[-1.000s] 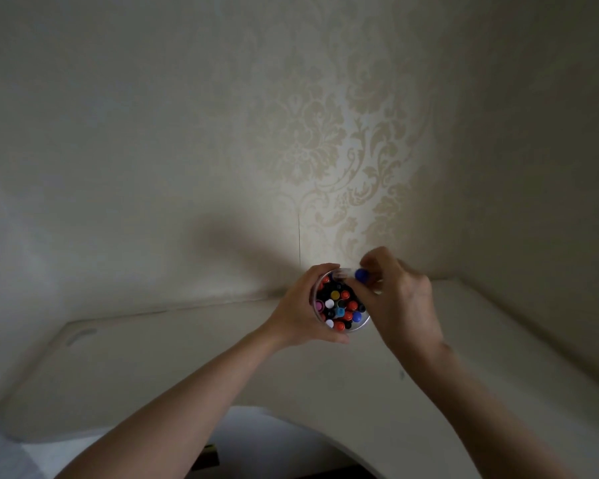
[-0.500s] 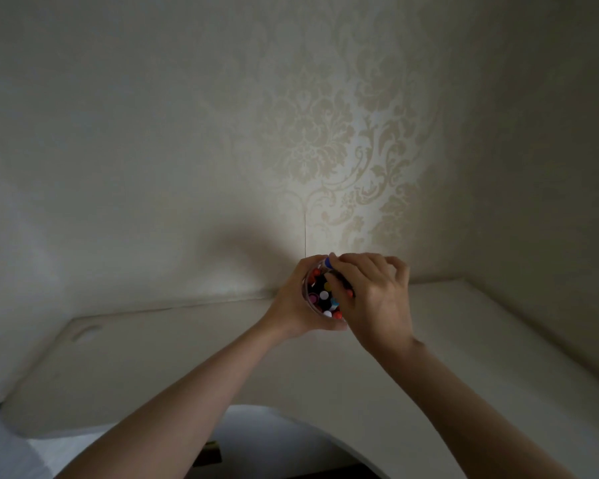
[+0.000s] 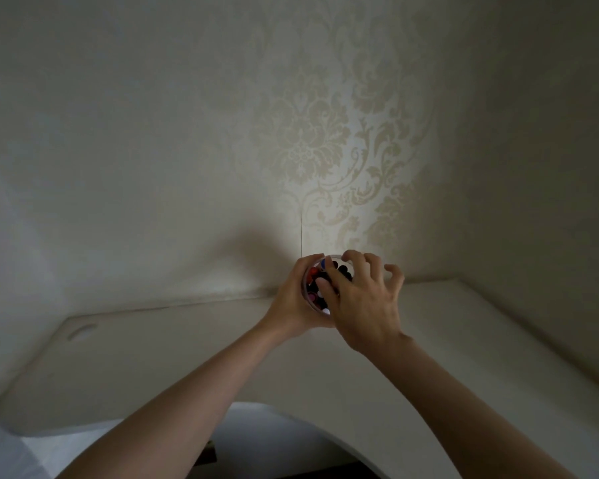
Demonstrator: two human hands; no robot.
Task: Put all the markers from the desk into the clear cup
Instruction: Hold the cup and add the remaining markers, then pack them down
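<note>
A round clear plastic cup (image 3: 308, 295) sits near the back of a pale, off-white desk (image 3: 159, 354) with a curved front cutout, close to the corner where two walls covered in cream damask-patterned wallpaper (image 3: 312, 150) meet. The cup is packed with upright markers (image 3: 314, 275) whose round cap ends show in red, blue, white, black and pink. The left hand (image 3: 291, 305) wraps around the cup's left side, fingers and thumb curled against its wall, gripping it. The right hand (image 3: 360, 299) lies over the top of the cup from the right, palm down; its fingers (image 3: 332, 274) are spread and loosely bent, the tips resting on the marker caps, pressing rather than pinching anything, while the outer fingers stand clear of the rim toward the wall. Much of the cup's opening is hidden beneath this hand. Both bare forearms reach in from the lower edge of the view. A small oval recess (image 3: 82, 330) marks the desk's far left.
</note>
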